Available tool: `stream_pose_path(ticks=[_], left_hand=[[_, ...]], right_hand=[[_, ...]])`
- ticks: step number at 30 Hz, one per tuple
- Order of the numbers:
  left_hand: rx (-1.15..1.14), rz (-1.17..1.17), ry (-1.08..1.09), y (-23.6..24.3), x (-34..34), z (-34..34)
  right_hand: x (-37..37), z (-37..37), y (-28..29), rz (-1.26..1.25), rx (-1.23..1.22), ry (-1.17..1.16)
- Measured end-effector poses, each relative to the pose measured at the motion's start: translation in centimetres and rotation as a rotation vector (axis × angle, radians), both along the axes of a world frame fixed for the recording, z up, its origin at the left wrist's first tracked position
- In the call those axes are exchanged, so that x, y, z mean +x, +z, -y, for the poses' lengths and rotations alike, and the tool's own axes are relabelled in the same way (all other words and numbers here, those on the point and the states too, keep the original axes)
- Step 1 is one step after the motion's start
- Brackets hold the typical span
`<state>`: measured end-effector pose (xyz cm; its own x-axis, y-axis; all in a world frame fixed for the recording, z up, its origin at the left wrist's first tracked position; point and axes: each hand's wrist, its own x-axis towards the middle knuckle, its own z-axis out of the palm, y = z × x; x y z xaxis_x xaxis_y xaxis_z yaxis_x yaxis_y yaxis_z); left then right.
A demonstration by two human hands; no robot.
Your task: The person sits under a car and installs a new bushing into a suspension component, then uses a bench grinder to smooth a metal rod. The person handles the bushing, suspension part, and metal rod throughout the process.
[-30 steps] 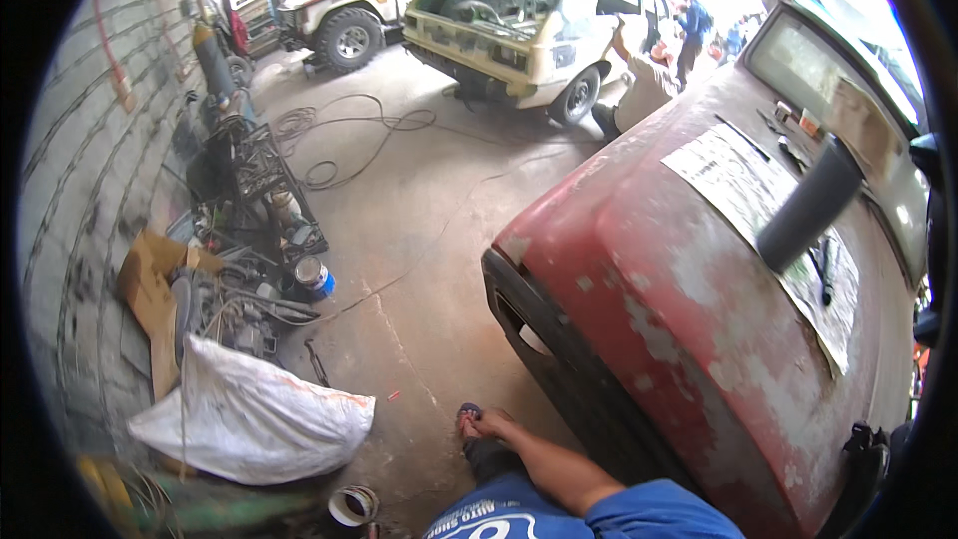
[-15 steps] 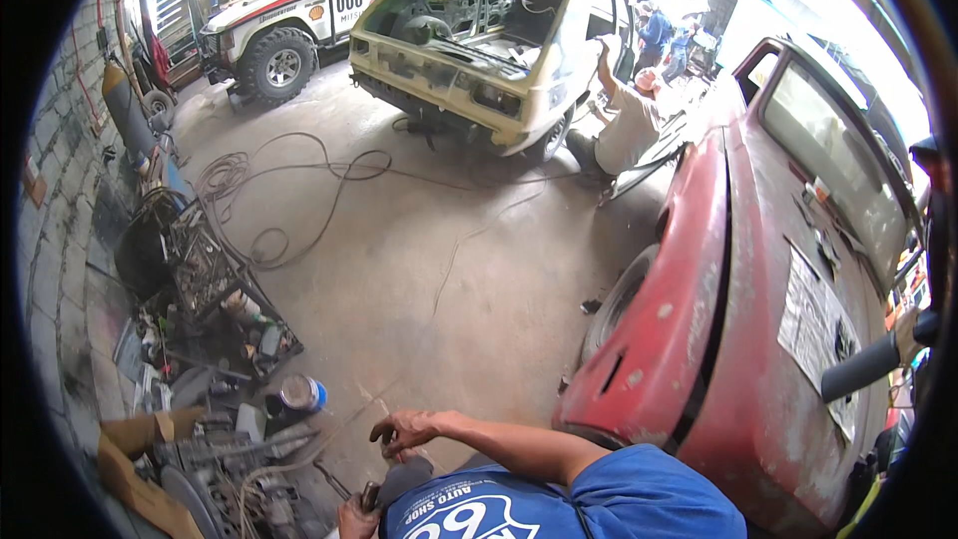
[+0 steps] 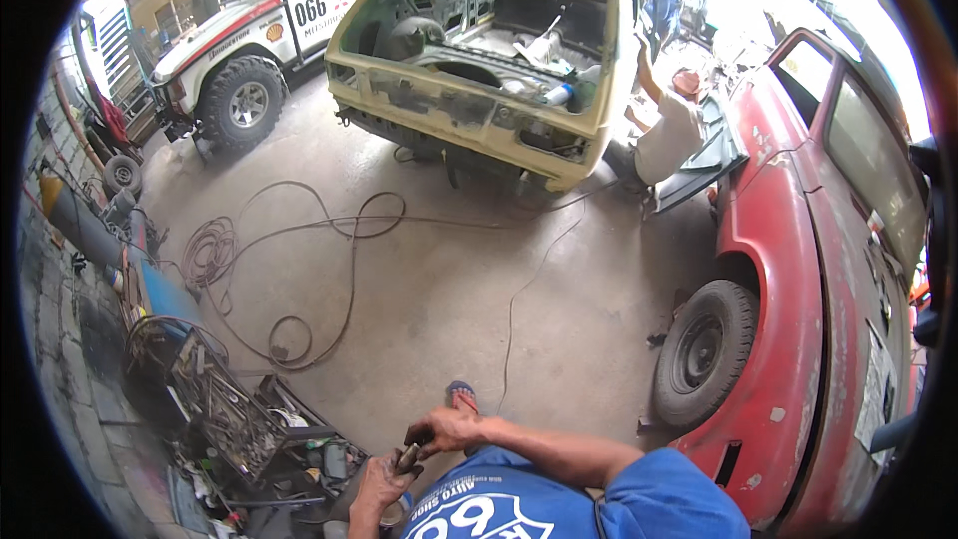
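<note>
At the lower middle my left hand point(image 3: 379, 484) is closed around a short metal cylinder point(image 3: 407, 457), which sticks up past the fingers. My right hand point(image 3: 446, 430) is right beside it, fingers curled over toward the cylinder's upper end. Whether the right fingers hold something small or touch the cylinder is too small to tell. Just beyond the hands, my foot point(image 3: 462, 395) shows on the concrete floor.
Left of me lies a heap of metal parts and tools point(image 3: 235, 419). A looped hose point(image 3: 349, 309) crosses the floor. A red car point(image 3: 768, 339) stands at right, a stripped cream car point(image 3: 449, 105) ahead, with a crouching person point(image 3: 667, 140) beside it. A white off-roader point(image 3: 269, 40) is far left.
My hands have come together, the left rising with the metal cylinder toward the right. The view has swung, bringing the red car's wheel and my foot into sight.
</note>
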<state>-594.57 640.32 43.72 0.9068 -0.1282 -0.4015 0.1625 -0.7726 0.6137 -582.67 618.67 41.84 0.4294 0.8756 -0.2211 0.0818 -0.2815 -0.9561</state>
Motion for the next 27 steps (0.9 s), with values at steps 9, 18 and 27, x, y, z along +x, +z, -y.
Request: stream_pose_path(ticks=[9, 18, 27], left_hand=[[-0.114, -0.009, 0.249, -1.2, 25.3, -14.4], [-0.167, 0.1, 0.272, -0.4, 53.1, -35.2], [-0.182, 0.079, 0.41, 2.4, 79.6, -56.2]], right_hand=[[29.5, -16.7, 2.7, -0.016, -0.139, 0.135], [56.6, -38.8, 5.8, -0.087, -0.118, 0.025], [84.4, -59.1, 2.8, -0.41, 0.054, -0.036]])
